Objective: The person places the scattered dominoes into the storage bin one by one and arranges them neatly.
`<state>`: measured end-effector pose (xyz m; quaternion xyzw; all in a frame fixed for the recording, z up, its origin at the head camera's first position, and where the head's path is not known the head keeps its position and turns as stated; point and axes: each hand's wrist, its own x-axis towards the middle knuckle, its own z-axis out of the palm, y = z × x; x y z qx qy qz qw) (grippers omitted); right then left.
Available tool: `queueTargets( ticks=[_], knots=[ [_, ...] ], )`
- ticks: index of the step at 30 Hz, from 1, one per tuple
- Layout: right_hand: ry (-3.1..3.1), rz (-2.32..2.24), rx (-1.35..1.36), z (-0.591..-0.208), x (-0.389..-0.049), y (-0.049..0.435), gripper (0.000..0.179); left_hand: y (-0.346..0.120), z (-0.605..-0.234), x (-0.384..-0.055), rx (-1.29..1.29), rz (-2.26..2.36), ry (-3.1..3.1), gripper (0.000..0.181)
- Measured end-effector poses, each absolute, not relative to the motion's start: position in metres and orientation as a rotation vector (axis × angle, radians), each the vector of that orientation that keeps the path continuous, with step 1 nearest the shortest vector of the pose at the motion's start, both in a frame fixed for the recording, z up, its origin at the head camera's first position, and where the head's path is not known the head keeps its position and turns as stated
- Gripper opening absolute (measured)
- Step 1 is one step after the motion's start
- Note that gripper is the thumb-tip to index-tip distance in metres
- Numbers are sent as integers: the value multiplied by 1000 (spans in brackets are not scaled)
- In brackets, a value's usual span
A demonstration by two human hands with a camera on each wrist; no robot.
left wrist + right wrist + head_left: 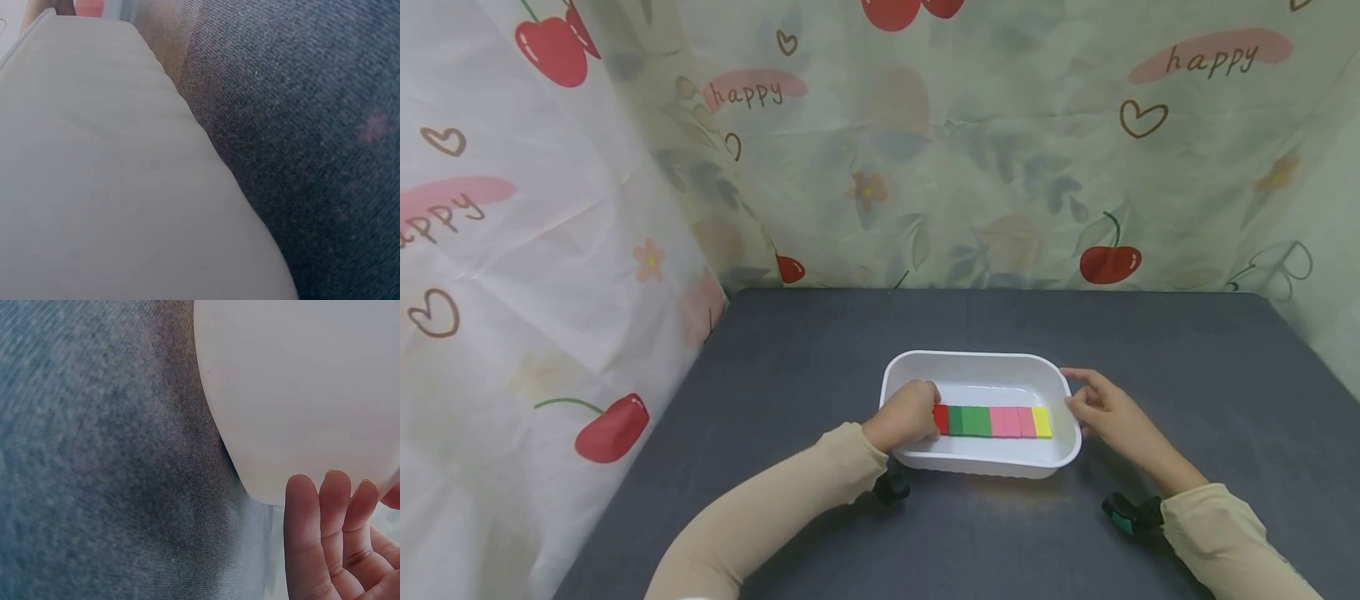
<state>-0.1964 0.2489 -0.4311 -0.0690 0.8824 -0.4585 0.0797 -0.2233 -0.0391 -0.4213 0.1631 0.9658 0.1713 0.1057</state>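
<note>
A white plastic tray (970,464) holds a row of small flat coloured blocks: red, green, pink and a yellow block (1042,422) at the right end. My left hand (910,414) reaches over the tray's left part, fingers curled and pinching the red block (942,419) at the row's left end; its fingertips are partly hidden. At the tray's right end, my right hand (1102,408) touches the outside and rim with fingers mostly straight. In the right wrist view, its fingers (304,519) lie against the tray's outer wall (300,394). The tray wall (112,162) fills much of the left wrist view.
The tray stands on a dark grey cloth-covered table (805,358). A printed curtain (962,167) with cherries and hearts hangs behind the table, and another printed sheet (550,292) hangs at the left. A dark wrist camera (1131,512) sits at the right cuff.
</note>
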Motion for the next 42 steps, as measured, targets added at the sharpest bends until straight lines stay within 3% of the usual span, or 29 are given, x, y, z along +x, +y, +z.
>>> queueTargets(
  ticks=[30,42],
  knots=[
    [2645,-1339,-172,-430,-195,247,55,-36,-417,-224,474,473,2838,42],
    [2651,-1265,-191,-424,-196,254,60,-50,-372,-228,325,821,2723,46]
  ],
)
